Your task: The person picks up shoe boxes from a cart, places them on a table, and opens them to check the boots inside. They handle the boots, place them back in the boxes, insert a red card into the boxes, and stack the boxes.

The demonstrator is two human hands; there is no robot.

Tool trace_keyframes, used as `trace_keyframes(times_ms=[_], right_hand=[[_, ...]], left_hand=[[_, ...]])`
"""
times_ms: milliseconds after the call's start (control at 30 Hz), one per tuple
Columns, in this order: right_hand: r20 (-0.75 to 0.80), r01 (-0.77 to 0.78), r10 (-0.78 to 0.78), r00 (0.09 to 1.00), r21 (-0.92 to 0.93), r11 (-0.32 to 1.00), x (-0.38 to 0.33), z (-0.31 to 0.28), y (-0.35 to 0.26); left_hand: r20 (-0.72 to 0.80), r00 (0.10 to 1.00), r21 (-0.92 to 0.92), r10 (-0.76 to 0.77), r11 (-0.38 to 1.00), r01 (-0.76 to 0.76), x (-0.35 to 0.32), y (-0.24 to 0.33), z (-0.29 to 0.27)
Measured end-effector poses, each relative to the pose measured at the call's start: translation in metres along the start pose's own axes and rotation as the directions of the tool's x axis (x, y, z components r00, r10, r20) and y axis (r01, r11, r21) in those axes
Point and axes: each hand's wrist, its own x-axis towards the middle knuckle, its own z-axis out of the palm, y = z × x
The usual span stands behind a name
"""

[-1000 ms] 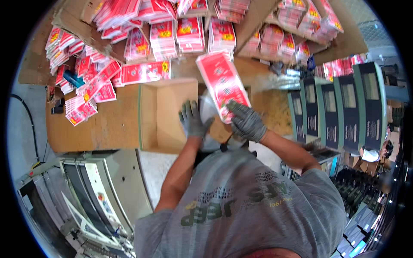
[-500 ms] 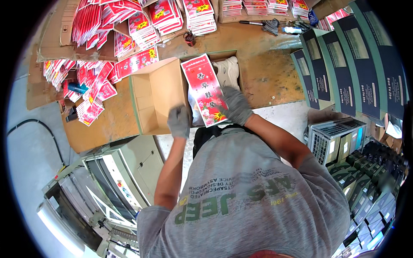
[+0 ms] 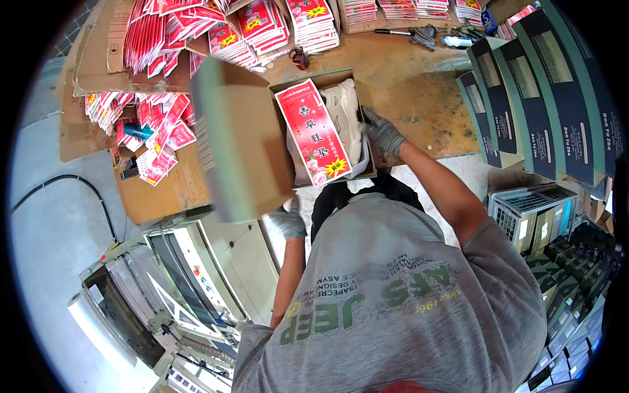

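Closed on the near end of the lid, the left grip is partly hidden by the cardboard, while the right grip is released, its fingers extended just beside the right wall of the box; whether they touch it I cannot tell. Both grips wear grey gloves. Beneath lies the surface, brown, worn and stained. Cartons crowded with red packs stand along its far and left parts, and tall dark boxes form a row to the right. Tilted up and blurred, the lid rises left of the box, which sits uncovered. Inside it the packet, red with a white border, lies face up at a slant, beyond and to the right of the left grip, and left of the right grip, held by neither. Between packet and right grip shows a pale shoe. Beyond the box are a small dark jar, a white bottle and a slim black marker.
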Motion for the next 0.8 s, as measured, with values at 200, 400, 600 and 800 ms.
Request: trace_keyframes(times_ms=[200,400,600,800], right_hand=[[-0.098,0.048,-0.024,0.995,0.252,0.966,0.046,-0.030,0.024],[-0.068,-0.164,0.150,0.986,-0.338,0.927,0.015,0.022,-0.022],[-0.076,-0.135,0.114,0.991,-0.403,0.905,0.040,0.032,-0.046],[0.050,0.376,-0.453,0.890,-0.643,0.667,0.084,0.102,-0.123]], left_hand=[[0.623,0.743,0.689,0.245,0.276,-0.670,0.000,0.018,0.020],[0.269,0.959,0.586,-0.085,0.805,-0.093,0.045,-0.012,0.026],[0.152,0.924,0.820,-0.352,0.566,0.081,0.035,0.010,0.044],[0.597,0.565,0.738,-0.570,0.666,-0.109,0.015,0.019,0.082]])
